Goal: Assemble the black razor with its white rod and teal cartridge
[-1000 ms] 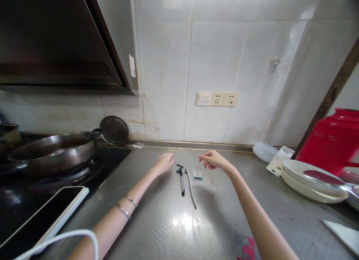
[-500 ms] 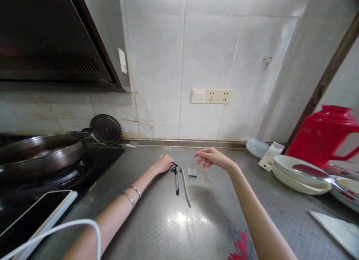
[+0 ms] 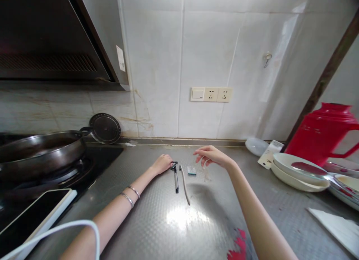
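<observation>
A black razor (image 3: 175,174) lies on the steel counter (image 3: 179,222), its head toward the wall. My left hand (image 3: 162,164) rests on the counter with its fingers curled, touching the razor's head. Beside the razor lies a thin grey handle (image 3: 184,179). A small green-and-white packet (image 3: 192,171) sits just right of it. My right hand (image 3: 211,156) hovers above the packet, fingers loosely bent and apart, holding nothing I can make out. Two thin bracelets (image 3: 131,195) circle my left wrist.
A dark wok (image 3: 39,151) sits on the stove at left, a round lid (image 3: 104,128) leaning behind it. A tablet (image 3: 33,219) with a white cable lies at front left. White plates (image 3: 297,174), a red jug (image 3: 322,134) and a wall socket (image 3: 211,94) stand at right.
My left hand has come down onto the counter and closed in on the razor's head. My right hand stays hovering over the packet. The view has shifted slightly right.
</observation>
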Demonstrator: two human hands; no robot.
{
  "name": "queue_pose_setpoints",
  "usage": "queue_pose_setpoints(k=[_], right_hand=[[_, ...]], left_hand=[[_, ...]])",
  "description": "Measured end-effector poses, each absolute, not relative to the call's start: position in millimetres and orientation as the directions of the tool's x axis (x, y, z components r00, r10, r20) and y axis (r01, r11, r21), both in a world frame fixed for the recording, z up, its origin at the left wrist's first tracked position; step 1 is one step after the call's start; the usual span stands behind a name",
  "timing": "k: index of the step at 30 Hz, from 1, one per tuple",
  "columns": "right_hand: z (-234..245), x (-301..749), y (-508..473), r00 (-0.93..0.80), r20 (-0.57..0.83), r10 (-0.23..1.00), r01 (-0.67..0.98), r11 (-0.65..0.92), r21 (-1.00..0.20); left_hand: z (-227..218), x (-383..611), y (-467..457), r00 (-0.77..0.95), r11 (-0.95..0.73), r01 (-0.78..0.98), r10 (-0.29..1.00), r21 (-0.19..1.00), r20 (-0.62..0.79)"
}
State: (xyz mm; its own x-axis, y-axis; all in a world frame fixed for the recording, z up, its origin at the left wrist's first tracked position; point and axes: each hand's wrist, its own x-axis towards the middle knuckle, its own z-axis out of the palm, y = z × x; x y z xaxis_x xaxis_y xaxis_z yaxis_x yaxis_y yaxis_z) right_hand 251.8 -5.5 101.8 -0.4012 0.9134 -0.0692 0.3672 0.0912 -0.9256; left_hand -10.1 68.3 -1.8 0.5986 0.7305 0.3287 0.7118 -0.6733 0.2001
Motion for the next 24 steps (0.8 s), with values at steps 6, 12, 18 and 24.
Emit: queue_pose_setpoints(k=[6,12,18,24], right_hand=[[102.3,247.8,-4.7,-0.355,-0.043,0.934,0.431,0.122,-0.894],[93.3,236.1,4.8,-0.33,0.157,0.931,0.52,0.318,-0.793],[87.9,221.4,3.7,-0.424,0.206,0.882,0.502,0.418,-0.757],[84.5,211.9,2.3,-0.469,0.225,0.854,0.493,0.465,-0.735]], left_hand=[[19.3,-17.6,67.0,0.563,-0.664,0.733,0.714,0.147,0.417],[48.2,-2.0,34.0,0.583,-0.778,0.576,0.606,0.25,0.541],[53.9,7.7,5.0,0.587,-0.824,0.483,0.555,0.296,0.589],[50.9,3.9,2.2,0.577,-0.791,0.547,0.592,0.272,0.562]])
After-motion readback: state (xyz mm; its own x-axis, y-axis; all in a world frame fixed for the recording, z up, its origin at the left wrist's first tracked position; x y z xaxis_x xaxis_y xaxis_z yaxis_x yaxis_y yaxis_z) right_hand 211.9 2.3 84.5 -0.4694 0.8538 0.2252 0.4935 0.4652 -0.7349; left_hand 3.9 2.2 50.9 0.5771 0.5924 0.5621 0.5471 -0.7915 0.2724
